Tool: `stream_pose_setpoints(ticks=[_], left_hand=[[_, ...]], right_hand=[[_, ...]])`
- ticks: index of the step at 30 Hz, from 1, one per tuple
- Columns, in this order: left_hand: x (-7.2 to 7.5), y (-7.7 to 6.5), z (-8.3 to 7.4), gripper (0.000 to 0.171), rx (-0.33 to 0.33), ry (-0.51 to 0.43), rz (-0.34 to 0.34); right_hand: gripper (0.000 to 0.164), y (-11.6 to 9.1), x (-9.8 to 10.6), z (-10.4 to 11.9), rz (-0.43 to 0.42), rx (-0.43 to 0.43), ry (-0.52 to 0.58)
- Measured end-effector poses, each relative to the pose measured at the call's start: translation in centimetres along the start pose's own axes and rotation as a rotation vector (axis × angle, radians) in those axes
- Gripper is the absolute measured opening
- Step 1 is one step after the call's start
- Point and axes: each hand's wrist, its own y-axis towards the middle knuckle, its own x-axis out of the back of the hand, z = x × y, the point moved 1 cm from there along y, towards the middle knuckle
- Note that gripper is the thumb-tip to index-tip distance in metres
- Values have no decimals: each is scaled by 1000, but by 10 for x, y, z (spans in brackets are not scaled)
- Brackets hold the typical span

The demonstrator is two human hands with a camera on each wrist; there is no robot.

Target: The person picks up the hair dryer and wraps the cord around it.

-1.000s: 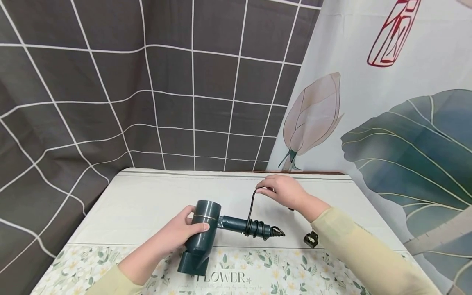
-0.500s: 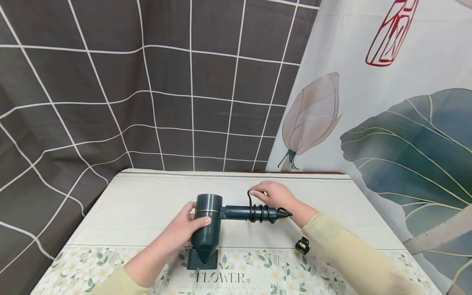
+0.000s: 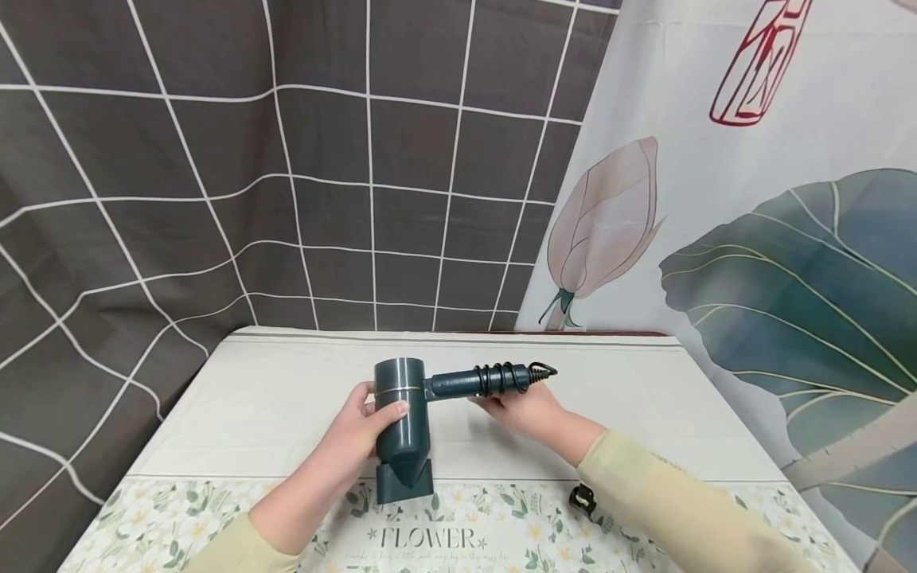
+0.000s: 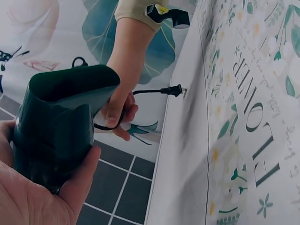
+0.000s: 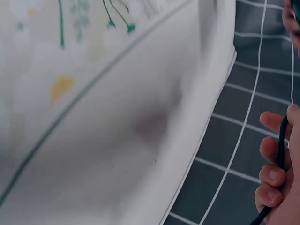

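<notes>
At lower centre of the frame, we are gripping the hair dryer (image 3: 403, 440) with our left hand (image 3: 356, 430) and pinching its cord (image 5: 282, 145) with our right hand (image 3: 528, 410), ideally applying even tension around the handle (image 3: 453, 384).

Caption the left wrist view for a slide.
Left hand grips a dark hair dryer while the right hand holds its black cord, plug in view.

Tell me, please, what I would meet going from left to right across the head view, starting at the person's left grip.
Left grip → hair dryer barrel → right grip → small black device at the right cuff → large printed leaf on the white curtain.
</notes>
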Motion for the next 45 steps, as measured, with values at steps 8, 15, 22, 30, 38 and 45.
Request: stream_pose_setpoints(ticks=[8, 15, 22, 30, 38, 45], left_hand=[[-2, 5, 4, 84, 14, 21, -52], [-1, 11, 8, 92, 33, 70, -91], [-3, 13, 8, 95, 40, 95, -82], [-2, 12, 12, 96, 46, 151, -77], [1, 11, 16, 95, 39, 234, -63], [4, 9, 20, 91, 38, 302, -58]], right_hand=[[14, -7, 1, 20, 8, -2, 111], [16, -13, 15, 31, 4, 34, 64], [14, -14, 21, 33, -5, 55, 23], [9, -13, 29, 35, -46, 105, -17], [5, -6, 43, 35, -23, 158, -49], [10, -4, 47, 23, 4, 182, -13]])
